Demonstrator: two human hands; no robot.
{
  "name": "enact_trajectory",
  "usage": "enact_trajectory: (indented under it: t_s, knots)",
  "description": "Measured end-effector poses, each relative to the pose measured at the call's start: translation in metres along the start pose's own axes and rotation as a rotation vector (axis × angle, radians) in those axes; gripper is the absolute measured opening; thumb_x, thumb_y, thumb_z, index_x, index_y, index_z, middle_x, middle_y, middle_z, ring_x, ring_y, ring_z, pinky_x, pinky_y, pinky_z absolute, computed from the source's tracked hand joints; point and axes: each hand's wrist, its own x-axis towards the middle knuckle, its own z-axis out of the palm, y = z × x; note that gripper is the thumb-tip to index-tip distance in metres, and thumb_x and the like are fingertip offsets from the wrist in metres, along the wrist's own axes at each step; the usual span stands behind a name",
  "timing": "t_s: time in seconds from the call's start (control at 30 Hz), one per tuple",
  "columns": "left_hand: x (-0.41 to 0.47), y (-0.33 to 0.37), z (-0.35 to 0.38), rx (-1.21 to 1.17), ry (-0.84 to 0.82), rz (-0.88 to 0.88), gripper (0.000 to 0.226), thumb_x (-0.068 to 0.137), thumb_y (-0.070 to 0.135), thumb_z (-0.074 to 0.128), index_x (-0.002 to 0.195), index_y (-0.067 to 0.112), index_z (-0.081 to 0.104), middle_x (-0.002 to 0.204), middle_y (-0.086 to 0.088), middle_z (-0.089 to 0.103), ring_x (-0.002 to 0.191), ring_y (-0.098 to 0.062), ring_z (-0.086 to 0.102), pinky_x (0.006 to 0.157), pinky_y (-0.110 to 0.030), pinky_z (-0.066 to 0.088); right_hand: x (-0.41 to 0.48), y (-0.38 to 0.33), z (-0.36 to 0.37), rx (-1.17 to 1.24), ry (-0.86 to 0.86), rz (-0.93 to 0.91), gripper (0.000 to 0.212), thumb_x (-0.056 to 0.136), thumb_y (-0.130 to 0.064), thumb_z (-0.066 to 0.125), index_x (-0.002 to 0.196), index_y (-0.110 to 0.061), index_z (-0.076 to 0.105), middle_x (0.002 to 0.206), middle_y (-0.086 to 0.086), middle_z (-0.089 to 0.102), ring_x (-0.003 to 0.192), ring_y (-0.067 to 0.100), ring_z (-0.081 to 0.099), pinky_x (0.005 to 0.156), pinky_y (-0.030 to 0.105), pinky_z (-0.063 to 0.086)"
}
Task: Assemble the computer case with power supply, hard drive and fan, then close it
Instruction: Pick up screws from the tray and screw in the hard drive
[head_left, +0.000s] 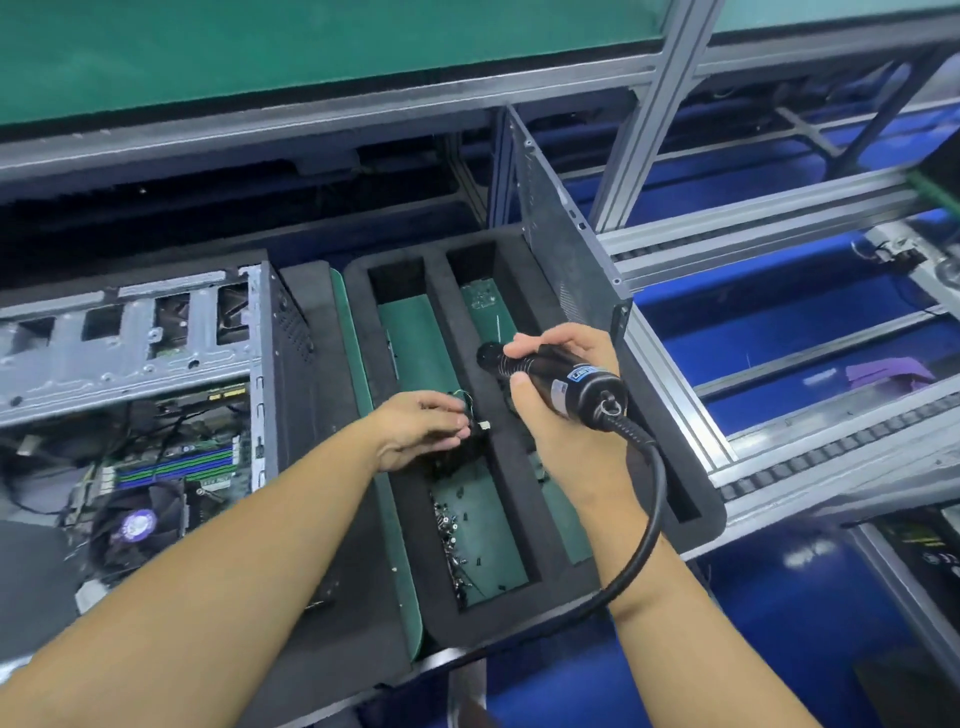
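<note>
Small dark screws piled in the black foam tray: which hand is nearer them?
Left. The left hand holds a dark wired part just beyond the screws; the right hand grips a black corded screwdriver over the next compartment.

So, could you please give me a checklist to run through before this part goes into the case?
1. Right hand grips the electric screwdriver: ok.
2. Left hand holds the black wired part in the foam tray: ok.
3. Computer case open: ok.
4. Screws ready in the tray: ok.
5. Bit fitted in the screwdriver: cannot tell.
6. Side panel off the case, upright beside the tray: ok.
</note>
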Motion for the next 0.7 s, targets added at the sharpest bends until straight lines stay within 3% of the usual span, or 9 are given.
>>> enact_trajectory:
  t_s: [0.17,0.3,0.4,0.53,0.7]
  knots:
    - [-0.039,0.047,-0.038,-0.145,0.031,0.131,0.019,0.094,-0.005,0.058,0.107,0.002,0.068,0.09,-0.008,0.074,0.08,-0.013,0.073,0.07,-0.021,0.059,0.018,-0.031,0.036,0.015,-0.033,-0.083,0.034,0.086,0.014,0.061,0.111,-0.008,0.053,0.11,0.009,0.073,0.11,0.015,0.068,0.095,0.019,0.049]
    - [-0.071,0.063,-0.058,-0.305,0.05,0.235,0.021,0.097,-0.005,0.052,0.116,-0.003,0.061,0.092,-0.013,0.074,0.082,-0.015,0.074,0.068,-0.022,0.059,0.019,-0.05,0.072,0.047,-0.106,-0.138,0.034,0.084,0.007,0.064,0.108,-0.017,0.061,0.114,0.011,0.071,0.11,0.025,0.068,0.099,0.029,0.051]
    - [-0.092,0.067,-0.075,-0.402,0.042,0.333,0.023,0.098,-0.005,0.05,0.121,-0.007,0.055,0.093,-0.015,0.073,0.084,-0.016,0.074,0.069,-0.021,0.059,0.02,-0.063,0.099,0.03,-0.142,-0.173,0.028,0.082,-0.001,0.067,0.105,-0.016,0.064,0.109,0.006,0.072,0.105,0.024,0.069,0.095,0.026,0.052]
    - [-0.118,0.06,-0.113,-0.46,0.109,0.409,0.016,0.099,-0.004,0.049,0.108,0.002,0.061,0.091,-0.012,0.073,0.081,-0.016,0.074,0.069,-0.022,0.059,0.016,-0.078,0.128,0.046,-0.169,-0.207,0.024,0.084,-0.002,0.067,0.103,-0.015,0.065,0.106,0.006,0.073,0.105,0.025,0.07,0.095,0.03,0.053]
    - [-0.14,0.051,-0.155,-0.499,0.131,0.457,0.019,0.099,-0.004,0.051,0.113,0.0,0.063,0.099,-0.014,0.075,0.089,-0.018,0.073,0.072,-0.022,0.058,0.004,-0.087,0.162,0.058,-0.203,-0.194,0.028,0.084,-0.004,0.068,0.102,-0.025,0.064,0.107,0.011,0.072,0.106,0.031,0.069,0.098,0.042,0.054]
